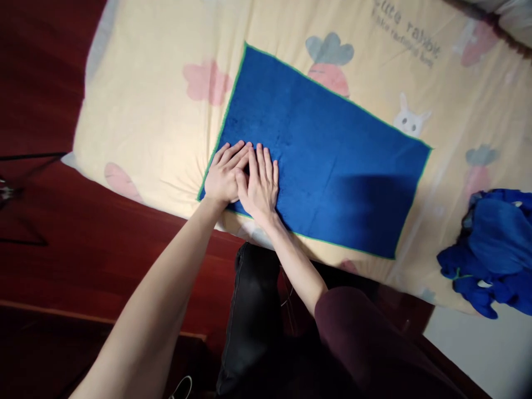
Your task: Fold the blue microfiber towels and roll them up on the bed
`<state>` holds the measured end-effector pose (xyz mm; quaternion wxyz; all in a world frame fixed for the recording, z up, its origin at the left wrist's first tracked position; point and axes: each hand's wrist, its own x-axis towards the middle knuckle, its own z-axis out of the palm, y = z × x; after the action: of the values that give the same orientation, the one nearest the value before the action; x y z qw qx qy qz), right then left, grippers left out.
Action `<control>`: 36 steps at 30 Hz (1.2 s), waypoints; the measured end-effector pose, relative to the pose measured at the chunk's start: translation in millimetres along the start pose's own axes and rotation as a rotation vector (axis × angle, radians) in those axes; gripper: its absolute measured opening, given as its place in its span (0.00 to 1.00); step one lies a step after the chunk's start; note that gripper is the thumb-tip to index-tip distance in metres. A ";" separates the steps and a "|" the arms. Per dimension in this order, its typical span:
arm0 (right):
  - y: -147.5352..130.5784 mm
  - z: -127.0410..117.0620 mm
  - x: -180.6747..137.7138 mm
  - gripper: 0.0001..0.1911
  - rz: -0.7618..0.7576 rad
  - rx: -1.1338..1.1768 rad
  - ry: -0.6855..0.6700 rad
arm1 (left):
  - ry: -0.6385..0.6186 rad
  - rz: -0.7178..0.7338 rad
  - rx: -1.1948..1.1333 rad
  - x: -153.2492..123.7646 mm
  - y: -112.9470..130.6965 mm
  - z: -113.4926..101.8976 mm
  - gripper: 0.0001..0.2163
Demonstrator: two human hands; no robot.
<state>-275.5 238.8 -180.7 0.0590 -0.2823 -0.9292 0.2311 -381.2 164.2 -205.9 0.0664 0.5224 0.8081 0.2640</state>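
Observation:
A blue cloth (316, 149) with a thin green edge lies spread out on the yellow printed bedsheet (158, 50). My left hand (226, 174) rests flat on the cloth's near left corner, fingers stretched out. Close beside it, my right hand (261, 185) also lies palm down on the cloth, its thumb touching the left hand. Neither hand grips anything. A few faint creases run across the cloth, and a dark shadow falls on its right part.
A heap of crumpled blue cloths (494, 249) sits at the bed's right side. Dark red wooden floor (41, 111) shows left of the bed, with a thin black cable or rod (33, 157) over it. My leg in black trousers (253, 310) is against the near edge.

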 end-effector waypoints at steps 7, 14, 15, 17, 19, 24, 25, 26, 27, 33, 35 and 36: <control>29.6 -20.4 -21.9 0.33 0.059 0.010 -0.017 | -0.020 -0.015 0.032 0.0 1.1 -0.8 0.28; 67.2 -36.2 -43.4 0.36 0.101 -0.094 0.013 | -0.026 -0.012 0.046 0.7 2.3 -1.6 0.29; 73.4 -39.0 -46.9 0.36 0.111 -0.110 0.020 | -0.031 -0.014 0.050 0.8 2.5 -1.9 0.29; 86.3 -44.5 -54.1 0.37 0.138 -0.142 0.033 | -0.041 -0.017 0.051 0.8 2.7 -2.5 0.29; 99.8 -49.8 -61.5 0.37 0.173 -0.175 0.042 | -0.049 -0.019 0.045 0.8 2.5 -2.9 0.28; 138.6 -64.1 -82.0 0.37 0.249 -0.299 0.051 | -0.041 -0.012 0.039 0.8 1.5 -2.7 0.28; 147.8 -67.3 -86.7 0.37 0.266 -0.323 0.054 | -0.039 -0.012 0.035 0.8 1.5 -2.6 0.28; 157.4 -70.6 -91.5 0.37 0.285 -0.342 0.061 | -0.039 -0.014 0.029 0.8 1.6 -2.6 0.28; 167.4 -73.9 -96.4 0.37 0.305 -0.356 0.070 | -0.039 -0.018 0.021 0.9 1.9 -2.6 0.28; 223.9 -95.4 -126.6 0.36 0.439 -0.384 0.143 | -0.056 -0.045 -0.003 1.2 3.6 -3.9 0.29; 239.9 -104.2 -136.3 0.35 0.500 -0.389 0.159 | -0.066 -0.051 -0.006 1.2 3.8 -4.3 0.29; 247.7 -109.0 -141.2 0.34 0.533 -0.389 0.167 | -0.072 -0.052 -0.008 1.2 3.7 -4.5 0.29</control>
<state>-8.5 385.8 -195.9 0.0175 -0.5391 -0.8414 0.0327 -380.4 164.9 -200.0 0.1042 0.5100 0.8175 0.2465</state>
